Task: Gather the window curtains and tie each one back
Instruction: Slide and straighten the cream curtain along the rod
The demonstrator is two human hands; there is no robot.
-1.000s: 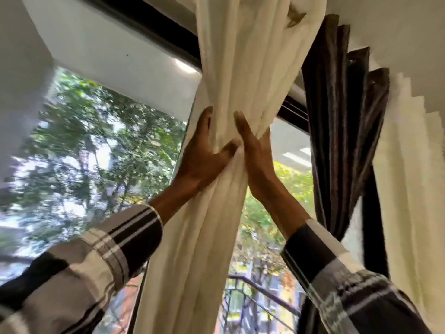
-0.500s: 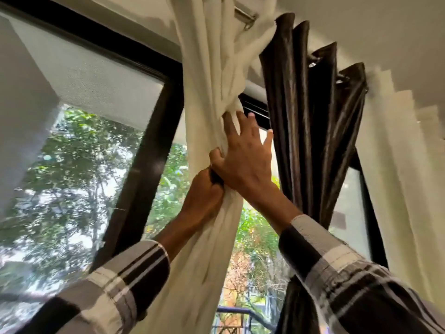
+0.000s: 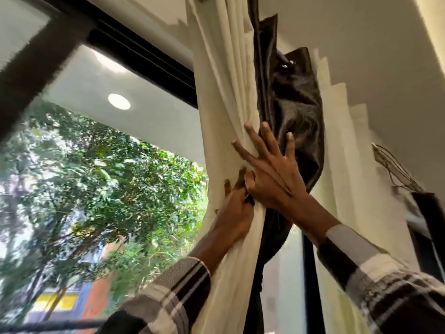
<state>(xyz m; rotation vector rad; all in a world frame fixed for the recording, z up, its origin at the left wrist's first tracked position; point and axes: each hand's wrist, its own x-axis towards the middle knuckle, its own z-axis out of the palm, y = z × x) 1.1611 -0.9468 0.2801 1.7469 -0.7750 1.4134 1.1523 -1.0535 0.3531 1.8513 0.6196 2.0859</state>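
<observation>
A cream curtain point(image 3: 224, 92) hangs bunched in folds from the top of the view. My left hand point(image 3: 234, 210) grips its gathered folds from the left, fingers curled into the cloth. Just above, my right hand point(image 3: 272, 172) lies flat with fingers spread, across the cream folds and the crumpled dark brown curtain point(image 3: 296, 104) beside them. The brown curtain is pushed up into a bulge against the wall side. Below my hands the cream cloth falls loose. No tie-back shows.
A black window frame point(image 3: 144, 59) crosses the upper left, with glass and green trees point(image 3: 108, 177) behind it. Another pale curtain point(image 3: 344, 141) hangs on the right. Thin wires point(image 3: 390, 165) and a dark framed object point(image 3: 428, 225) are on the right wall.
The cream bundle has been pushed right against the brown curtain, which now bulges. My right hand has opened flat with spread fingers; my left hand keeps its grip just below.
</observation>
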